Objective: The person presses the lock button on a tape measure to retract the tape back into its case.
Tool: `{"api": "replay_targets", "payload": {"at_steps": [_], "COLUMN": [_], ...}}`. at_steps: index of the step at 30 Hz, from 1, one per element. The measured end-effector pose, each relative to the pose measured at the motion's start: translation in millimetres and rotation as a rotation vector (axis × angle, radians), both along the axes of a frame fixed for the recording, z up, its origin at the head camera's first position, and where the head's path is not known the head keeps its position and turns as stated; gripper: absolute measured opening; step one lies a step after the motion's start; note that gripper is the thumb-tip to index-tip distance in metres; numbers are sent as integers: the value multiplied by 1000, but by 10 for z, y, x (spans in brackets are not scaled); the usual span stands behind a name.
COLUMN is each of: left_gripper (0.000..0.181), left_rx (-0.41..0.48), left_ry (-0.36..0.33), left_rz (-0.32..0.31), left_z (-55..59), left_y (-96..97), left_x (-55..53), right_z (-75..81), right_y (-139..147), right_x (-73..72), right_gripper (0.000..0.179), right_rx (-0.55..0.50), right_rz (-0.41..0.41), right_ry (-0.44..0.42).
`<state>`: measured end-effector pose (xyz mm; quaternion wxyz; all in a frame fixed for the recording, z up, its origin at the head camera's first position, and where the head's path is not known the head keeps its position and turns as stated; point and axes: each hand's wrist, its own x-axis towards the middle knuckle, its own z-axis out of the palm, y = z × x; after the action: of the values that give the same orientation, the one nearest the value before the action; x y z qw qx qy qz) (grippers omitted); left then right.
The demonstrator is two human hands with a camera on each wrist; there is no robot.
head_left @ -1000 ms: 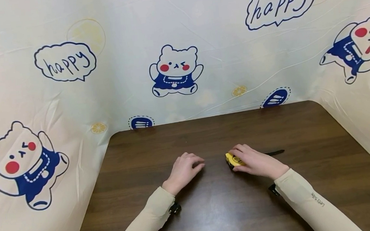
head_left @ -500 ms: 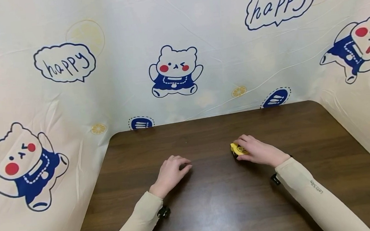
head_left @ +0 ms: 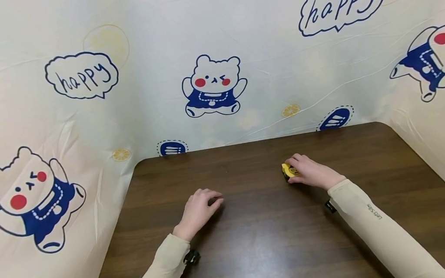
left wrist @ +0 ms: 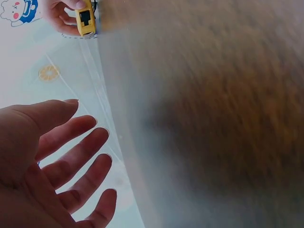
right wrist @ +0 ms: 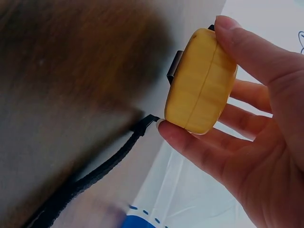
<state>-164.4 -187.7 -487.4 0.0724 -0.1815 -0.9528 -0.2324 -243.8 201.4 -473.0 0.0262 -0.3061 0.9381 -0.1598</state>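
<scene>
A yellow tape measure (head_left: 287,171) with black parts is gripped by my right hand (head_left: 314,171), over the far right-centre of the table. In the right wrist view its rounded yellow case (right wrist: 199,85) sits between the thumb and fingers, with a dark clip at one side. A black wrist strap (right wrist: 105,166) trails from near its lower corner across the table; the hand hides this strap in the head view. My left hand (head_left: 197,211) is apart from it, low over the left-centre of the table, holding nothing. The left wrist view shows its fingers (left wrist: 85,152) spread and relaxed.
The brown wooden table (head_left: 253,228) has rounded far corners. A pale curtain (head_left: 155,83) printed with bears and the word "happy" surrounds its back and sides. Each wrist carries a black camera mount, such as the left mount (head_left: 191,257).
My right hand has moved away toward the far edge and slightly right, with the tape measure in it. My left hand has drawn back to the left. The strap has gone out of sight in the head view.
</scene>
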Motion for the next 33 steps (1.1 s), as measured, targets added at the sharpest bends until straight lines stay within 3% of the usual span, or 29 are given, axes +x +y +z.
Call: {"api": "replay_targets", "payload": {"at_steps": [22,33], "left_gripper": [18,27], "left_rx": [21,32], "left_ry": [-16,22], "left_rz": [55,112], "left_z": [39,-30], "left_y": [-123,-255], "left_x": [38,172], "right_z": [43,39], "right_y": [6,92], "right_x": [42,378], "right_gripper": [54,41], "right_rx": [-13,-17], "right_rz": [-51,-47], "right_ry": [1,189]}}
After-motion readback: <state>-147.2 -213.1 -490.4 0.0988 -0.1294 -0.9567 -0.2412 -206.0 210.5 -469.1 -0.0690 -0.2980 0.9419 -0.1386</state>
